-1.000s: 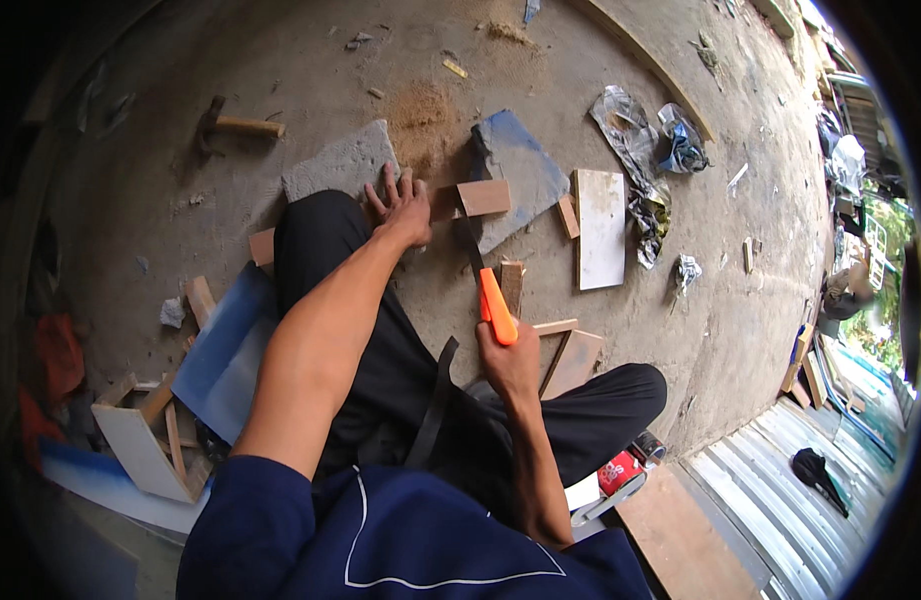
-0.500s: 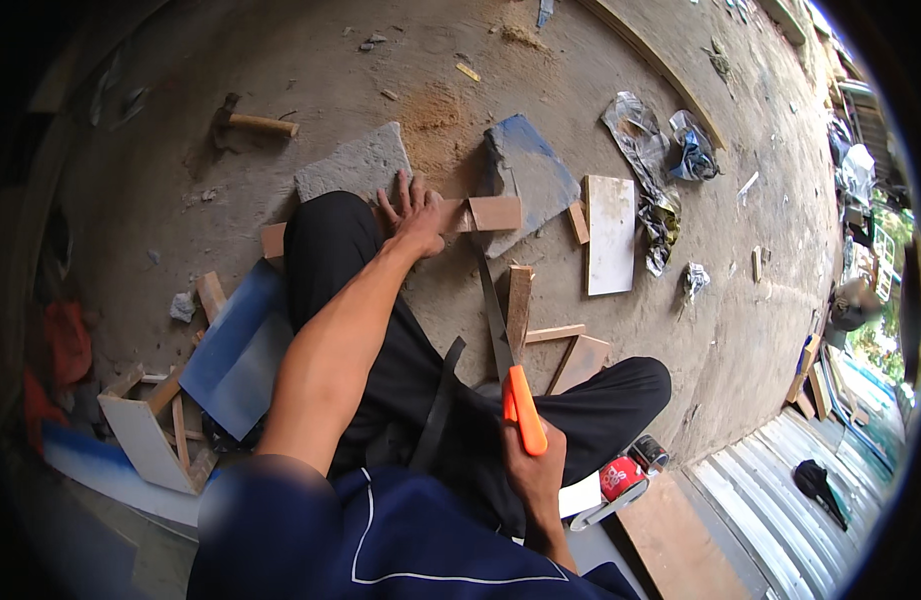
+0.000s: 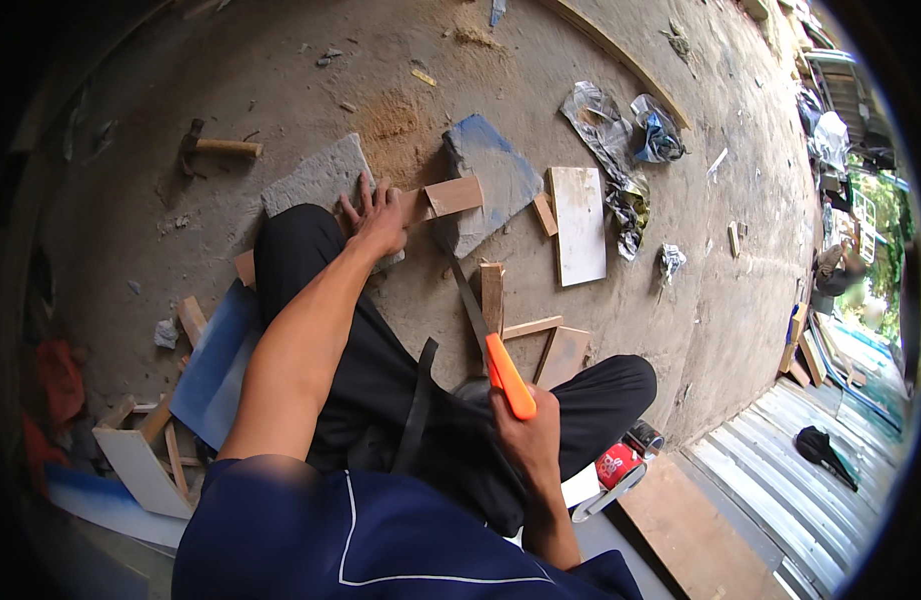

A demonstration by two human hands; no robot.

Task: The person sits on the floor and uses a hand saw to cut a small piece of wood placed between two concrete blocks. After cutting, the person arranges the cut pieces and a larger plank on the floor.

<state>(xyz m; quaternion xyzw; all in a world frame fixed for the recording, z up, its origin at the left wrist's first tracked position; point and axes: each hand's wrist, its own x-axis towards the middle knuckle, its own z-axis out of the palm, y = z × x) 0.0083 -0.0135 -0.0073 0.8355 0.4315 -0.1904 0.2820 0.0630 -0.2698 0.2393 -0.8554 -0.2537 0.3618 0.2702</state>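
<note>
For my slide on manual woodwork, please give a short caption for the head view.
Left hand presses a wooden piece down while right hand grips an orange-handled handsaw.

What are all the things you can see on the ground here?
Wood strip: one, light brown, laid across two stone slabs, under the left hand.
Stone slabs: two, grey, one blue-tinted, upper middle.
Saw: one, orange handle, in the right hand.
Hammer: one, wooden handle, upper left.
White board: one, right of the slabs.
Wood offcuts: several, brown, near the knees.
Crumpled plastic: grey, upper right.
Red can: one, lower right.
Left hand: presses the strip.
Right hand: grips the saw.
</note>
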